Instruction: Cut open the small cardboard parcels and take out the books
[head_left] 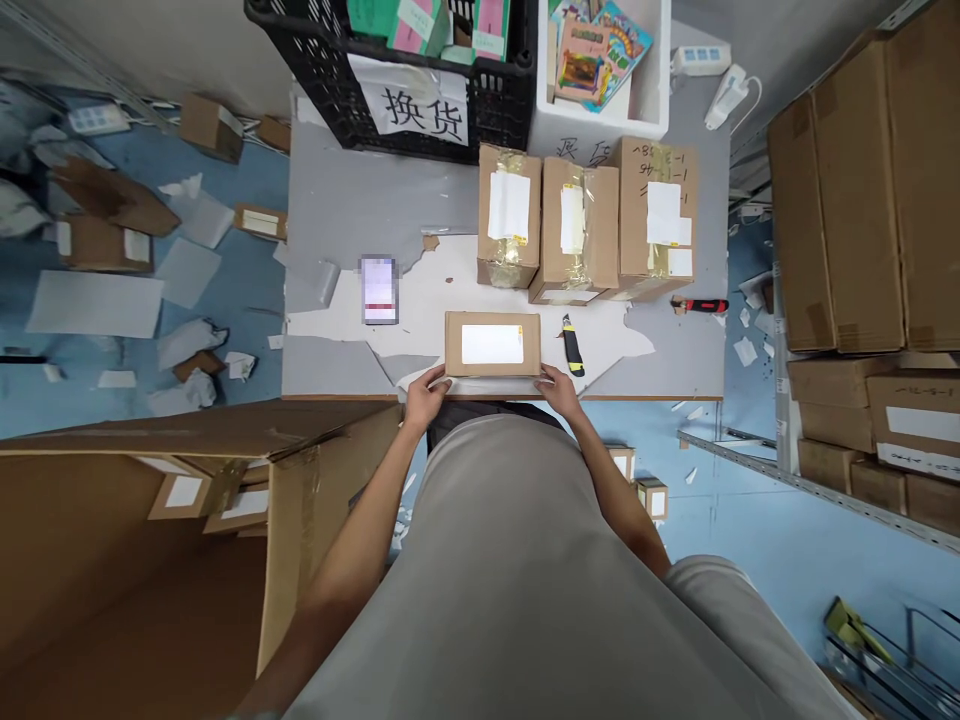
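Note:
A small cardboard box (492, 366) with a blank-looking white label (492, 344) lies near the front edge of the table. My left hand (427, 394) grips its lower left corner, thumb and fingers closed. At the lower right corner my right hand (559, 390) holds the box the same way. Just right of the box is a yellow and black utility knife (572, 346). A phone (379, 290) with a lit screen lies to the left. Behind the box stand three taped cartons: a left one (495, 262), a middle one (555, 215) and a right one (634, 200).
A black crate (315, 75) and a white foam bin (600, 122) stand at the back. A red-handled tool (705, 305) lies at the right table edge. Left of me is a large open carton (289, 540) holding boxes. Stacked cartons (832, 230) fill the right side.

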